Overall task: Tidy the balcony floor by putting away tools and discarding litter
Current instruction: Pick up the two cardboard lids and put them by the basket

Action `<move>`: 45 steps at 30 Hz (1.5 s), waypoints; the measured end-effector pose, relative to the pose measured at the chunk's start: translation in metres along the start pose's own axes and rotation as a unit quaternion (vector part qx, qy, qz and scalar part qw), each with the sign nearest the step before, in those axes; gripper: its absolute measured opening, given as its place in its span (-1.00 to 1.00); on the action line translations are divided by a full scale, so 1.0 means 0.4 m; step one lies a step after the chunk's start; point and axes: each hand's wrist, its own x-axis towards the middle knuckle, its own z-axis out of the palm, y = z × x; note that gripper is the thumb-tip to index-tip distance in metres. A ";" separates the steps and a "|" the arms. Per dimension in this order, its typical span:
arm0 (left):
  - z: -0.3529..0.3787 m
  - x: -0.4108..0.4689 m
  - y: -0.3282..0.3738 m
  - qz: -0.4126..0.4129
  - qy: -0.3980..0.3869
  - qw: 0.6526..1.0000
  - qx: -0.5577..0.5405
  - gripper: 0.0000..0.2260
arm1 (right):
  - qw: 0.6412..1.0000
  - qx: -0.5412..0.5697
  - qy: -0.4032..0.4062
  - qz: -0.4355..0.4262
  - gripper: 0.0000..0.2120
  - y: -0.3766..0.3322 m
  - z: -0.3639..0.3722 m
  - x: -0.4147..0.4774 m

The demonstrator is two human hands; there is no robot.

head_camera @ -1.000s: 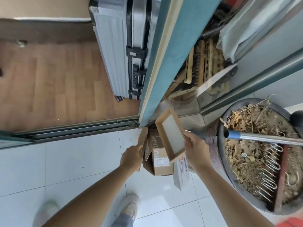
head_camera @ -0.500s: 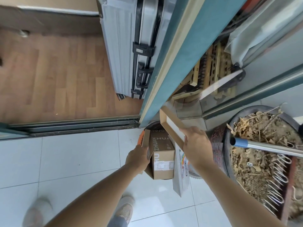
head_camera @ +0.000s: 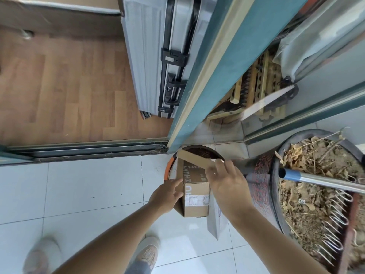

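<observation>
1. Far left: brown wood-plank floor behind a dark sliding-door track; white tiled balcony floor in front, a pair of pale shoes at the bottom edge.
2. Upright silver hard-shell suitcase on the planks, just beside a slanting teal door frame.
3. Left grip: released, fingers loosely straight, fingertips touching the left side of a brown cardboard box printed "ZHUAN".
4. Box standing in a round bin with an orange rim, poking above that rim, between the two grips.
5. Right grip: grasping the right end of a shallow brown cardboard tray, thumb under, fingers over the edge. Tray seen edge-on, tilted, held over the bin's dark mouth and across the far end of the box, up and to the left of the grip.
6. White paper pouch upright just right of the box, below the right wrist; whether inside the bin, cannot tell.
7. Far right: large dark round planter full of dry soil and leaves, with a silver metal pole with a blue end lying across it, above a row of wire hooks.
</observation>
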 end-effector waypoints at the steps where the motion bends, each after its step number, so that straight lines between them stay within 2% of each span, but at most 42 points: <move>1: 0.002 -0.001 0.000 -0.001 0.001 1.000 0.000 -0.56 | 0.999 -0.011 0.003 -0.031 -0.71 0.000 0.006 0.004; 4: 0.003 0.000 -0.002 -0.005 0.016 1.000 0.009 -0.59 | 0.993 -0.057 -0.016 -0.105 -0.73 -0.004 0.023 0.033; 8: -0.008 0.005 -0.004 -0.006 0.042 0.999 0.014 -0.61 | 0.976 -0.124 -0.083 -0.160 -0.60 -0.034 0.057 0.068; 13: -0.010 0.010 -0.006 -0.005 0.039 0.999 0.017 -0.63 | 0.962 -0.150 -0.152 -0.168 -0.90 -0.047 0.093 0.100; 15: -0.007 0.017 -0.012 -0.013 0.044 0.999 0.014 -0.63 | 0.962 -0.134 -0.173 -0.161 -0.92 -0.039 0.118 0.100; 18: -0.006 0.023 -0.013 -0.017 0.049 0.999 0.004 -0.63 | 0.965 -0.091 -0.199 -0.143 -0.83 -0.024 0.159 0.096; 20: -0.006 0.027 -0.013 -0.017 0.051 0.999 -0.004 -0.62 | 0.972 -0.059 -0.205 -0.095 -0.74 -0.016 0.175 0.090; 22: -0.007 0.031 -0.015 -0.019 0.049 0.999 -0.004 -0.61 | 0.977 -0.019 -0.211 -0.018 -0.56 0.008 0.179 0.076; 25: -0.001 0.036 -0.014 -0.019 0.041 0.999 -0.004 -0.60 | 0.959 0.052 -0.277 0.016 -0.36 0.047 0.204 0.029; 32: -0.005 0.034 0.003 -0.032 0.031 0.999 -0.022 -0.56 | 0.943 0.116 -0.308 0.048 -0.28 0.023 0.190 0.028; 37: -0.034 0.016 0.000 -0.064 0.035 0.996 -0.044 -0.56 | 0.947 0.126 -0.288 0.061 -0.25 -0.014 0.178 0.005; 45: -0.121 -0.107 0.100 -0.044 0.073 0.996 -0.030 -0.58 | 0.952 0.190 -0.238 0.040 -0.37 -0.058 0.021 -0.022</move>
